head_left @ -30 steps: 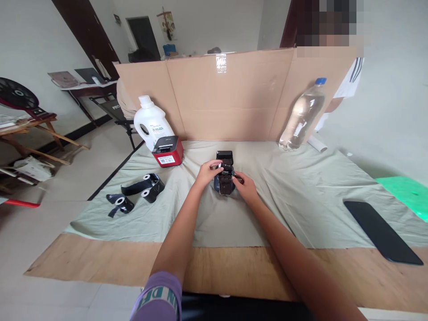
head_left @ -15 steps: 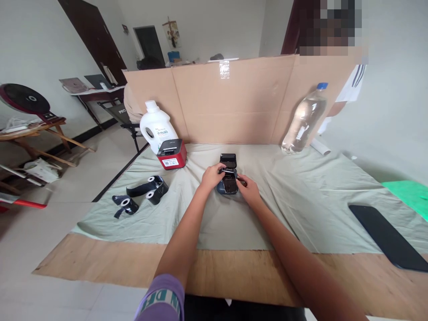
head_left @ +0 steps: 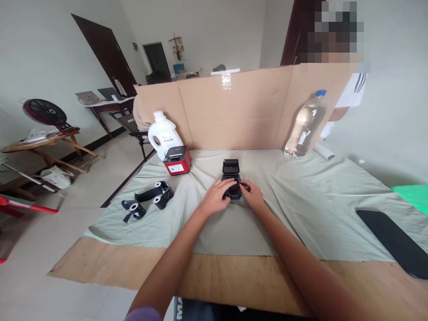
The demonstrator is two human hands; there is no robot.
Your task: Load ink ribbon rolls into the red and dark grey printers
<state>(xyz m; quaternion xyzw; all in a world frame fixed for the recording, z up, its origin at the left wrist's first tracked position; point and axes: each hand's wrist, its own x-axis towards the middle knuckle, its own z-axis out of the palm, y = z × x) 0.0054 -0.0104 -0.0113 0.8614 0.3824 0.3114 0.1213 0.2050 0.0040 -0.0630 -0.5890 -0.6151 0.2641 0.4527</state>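
Observation:
A small black portable printer (head_left: 231, 167) lies on the cloth in front of me, its lid flipped up and back. My left hand (head_left: 216, 196) reaches over its left side, fingers stretched across the opening and thumb apart near the close end. What lies under these fingers is partly hidden. On the other side, my right hand (head_left: 253, 196) grips the printer's right edge, with a dark part showing by the fingertips. Off to the left are dark paper rolls with white cores, one roll (head_left: 136, 211) with its strip loose.
A red and black printer (head_left: 177, 166) and a white jug (head_left: 163, 133) stand back left. A clear bottle (head_left: 306, 127) leans against the cardboard screen (head_left: 234, 116). At right lies a black flat slab (head_left: 391, 240). Behind the screen, a person (head_left: 349, 96) is partly visible.
My left hand has come nearer to me, off the roll it held above the opening, and now spreads over the printer's left side. My right hand keeps its hold. The view has tilted slightly.

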